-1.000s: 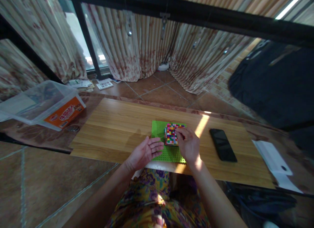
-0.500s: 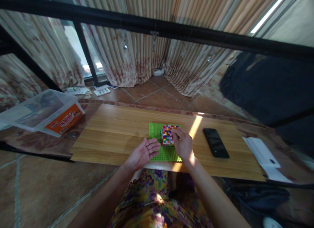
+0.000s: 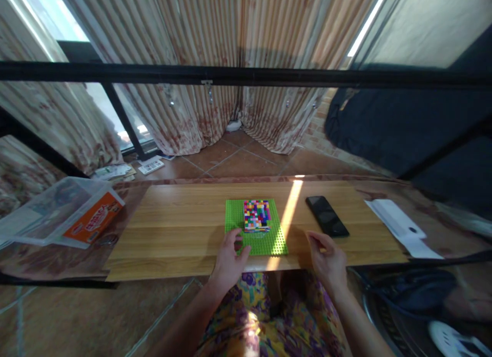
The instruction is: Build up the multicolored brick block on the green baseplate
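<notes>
A block of small multicoloured building bricks (image 3: 257, 217) stands on a green studded baseplate (image 3: 234, 209) at the middle of the wooden board. At the baseplate's near left corner is my left hand (image 3: 229, 257), palm down. Its thumb and fingers are apart, with nothing visible between them, a little short of the bricks. To the right of the baseplate, my right hand (image 3: 329, 259) hovers near the board's front edge, below the phone. Its fingers are curled together; whether something small is inside cannot be seen.
A black phone (image 3: 327, 216) lies right of the baseplate, with a white paper or packaging piece (image 3: 400, 226) further right. At the left stands a clear plastic bin (image 3: 49, 213) with an orange label. A dark metal bar (image 3: 269, 76) crosses above the table, before curtains.
My right hand has left the top of the bricks and moved right and nearer to me. My left hand has turned from palm up to palm down. The camera view has shifted.
</notes>
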`<move>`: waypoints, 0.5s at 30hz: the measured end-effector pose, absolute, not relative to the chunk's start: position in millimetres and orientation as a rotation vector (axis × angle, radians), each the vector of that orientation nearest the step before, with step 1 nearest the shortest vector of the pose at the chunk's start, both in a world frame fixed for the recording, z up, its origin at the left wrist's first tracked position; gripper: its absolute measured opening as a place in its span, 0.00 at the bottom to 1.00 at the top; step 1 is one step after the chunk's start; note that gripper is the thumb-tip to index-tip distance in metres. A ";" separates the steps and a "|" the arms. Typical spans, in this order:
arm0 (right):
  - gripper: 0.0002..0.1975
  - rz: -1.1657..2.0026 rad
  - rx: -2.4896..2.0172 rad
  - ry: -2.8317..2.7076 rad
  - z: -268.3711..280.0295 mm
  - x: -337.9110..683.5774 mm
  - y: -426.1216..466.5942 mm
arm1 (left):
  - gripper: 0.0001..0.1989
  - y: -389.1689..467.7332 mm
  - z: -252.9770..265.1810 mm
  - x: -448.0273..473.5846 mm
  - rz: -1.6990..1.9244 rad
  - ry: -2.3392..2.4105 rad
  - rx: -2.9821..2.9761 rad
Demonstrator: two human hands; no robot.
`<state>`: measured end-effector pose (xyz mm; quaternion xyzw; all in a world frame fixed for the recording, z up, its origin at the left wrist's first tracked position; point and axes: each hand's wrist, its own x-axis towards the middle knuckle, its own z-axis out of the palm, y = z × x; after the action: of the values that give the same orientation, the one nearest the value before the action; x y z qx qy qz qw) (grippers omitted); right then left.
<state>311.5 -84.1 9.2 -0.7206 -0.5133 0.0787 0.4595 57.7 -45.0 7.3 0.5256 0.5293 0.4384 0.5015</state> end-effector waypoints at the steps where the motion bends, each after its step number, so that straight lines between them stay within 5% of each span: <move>1: 0.16 0.182 -1.800 -1.240 5.4 319.6 -92.5 | 0.25 -44.9 8.2 58.7 1.052 1.302 1.300; 15: 0.15 0.192 -1.859 -1.143 -20.8 342.4 -136.0 | 0.24 -51.1 21.0 52.4 0.964 1.360 1.510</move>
<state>342.4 -136.0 -20.8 -0.7544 -0.4639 0.0778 0.4579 52.4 -51.1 21.0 0.6056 0.5454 0.3866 0.4317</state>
